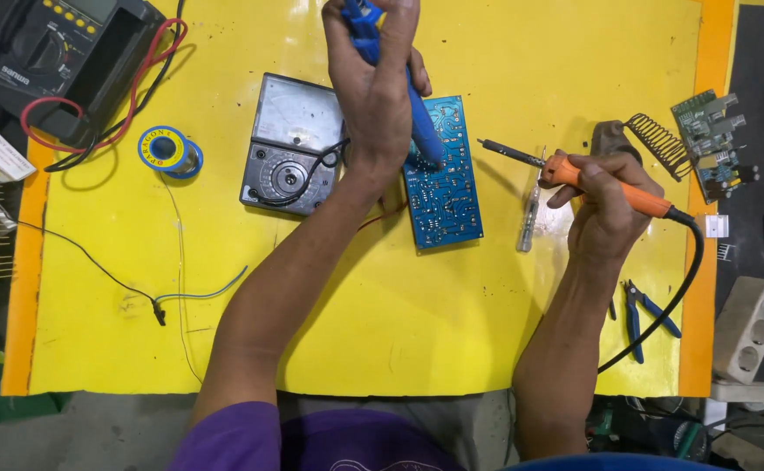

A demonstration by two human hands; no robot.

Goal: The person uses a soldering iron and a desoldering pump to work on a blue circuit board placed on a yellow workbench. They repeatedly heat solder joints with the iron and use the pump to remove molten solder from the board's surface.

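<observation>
Gripping a blue desoldering pump (417, 122), your left hand (373, 87) is clamped around its barrel, the long axis running steeply from the top edge of the view down to its tip, which points onto the blue circuit board (441, 174); whether the tip actually touches the board is hard to tell from this angle. Your right hand (607, 205) is closed on the orange handle of a soldering iron (574, 174), which lies nearly level, its dark tip pointing left toward the board but held apart from it. Just under the iron a clear-handled screwdriver (530, 218) lies on the yellow bench (399, 331). Left of the board sits a grey analog meter (290, 144), then a solder spool (168, 150). Blue-handled cutters (639, 314) lie near your right wrist.
</observation>
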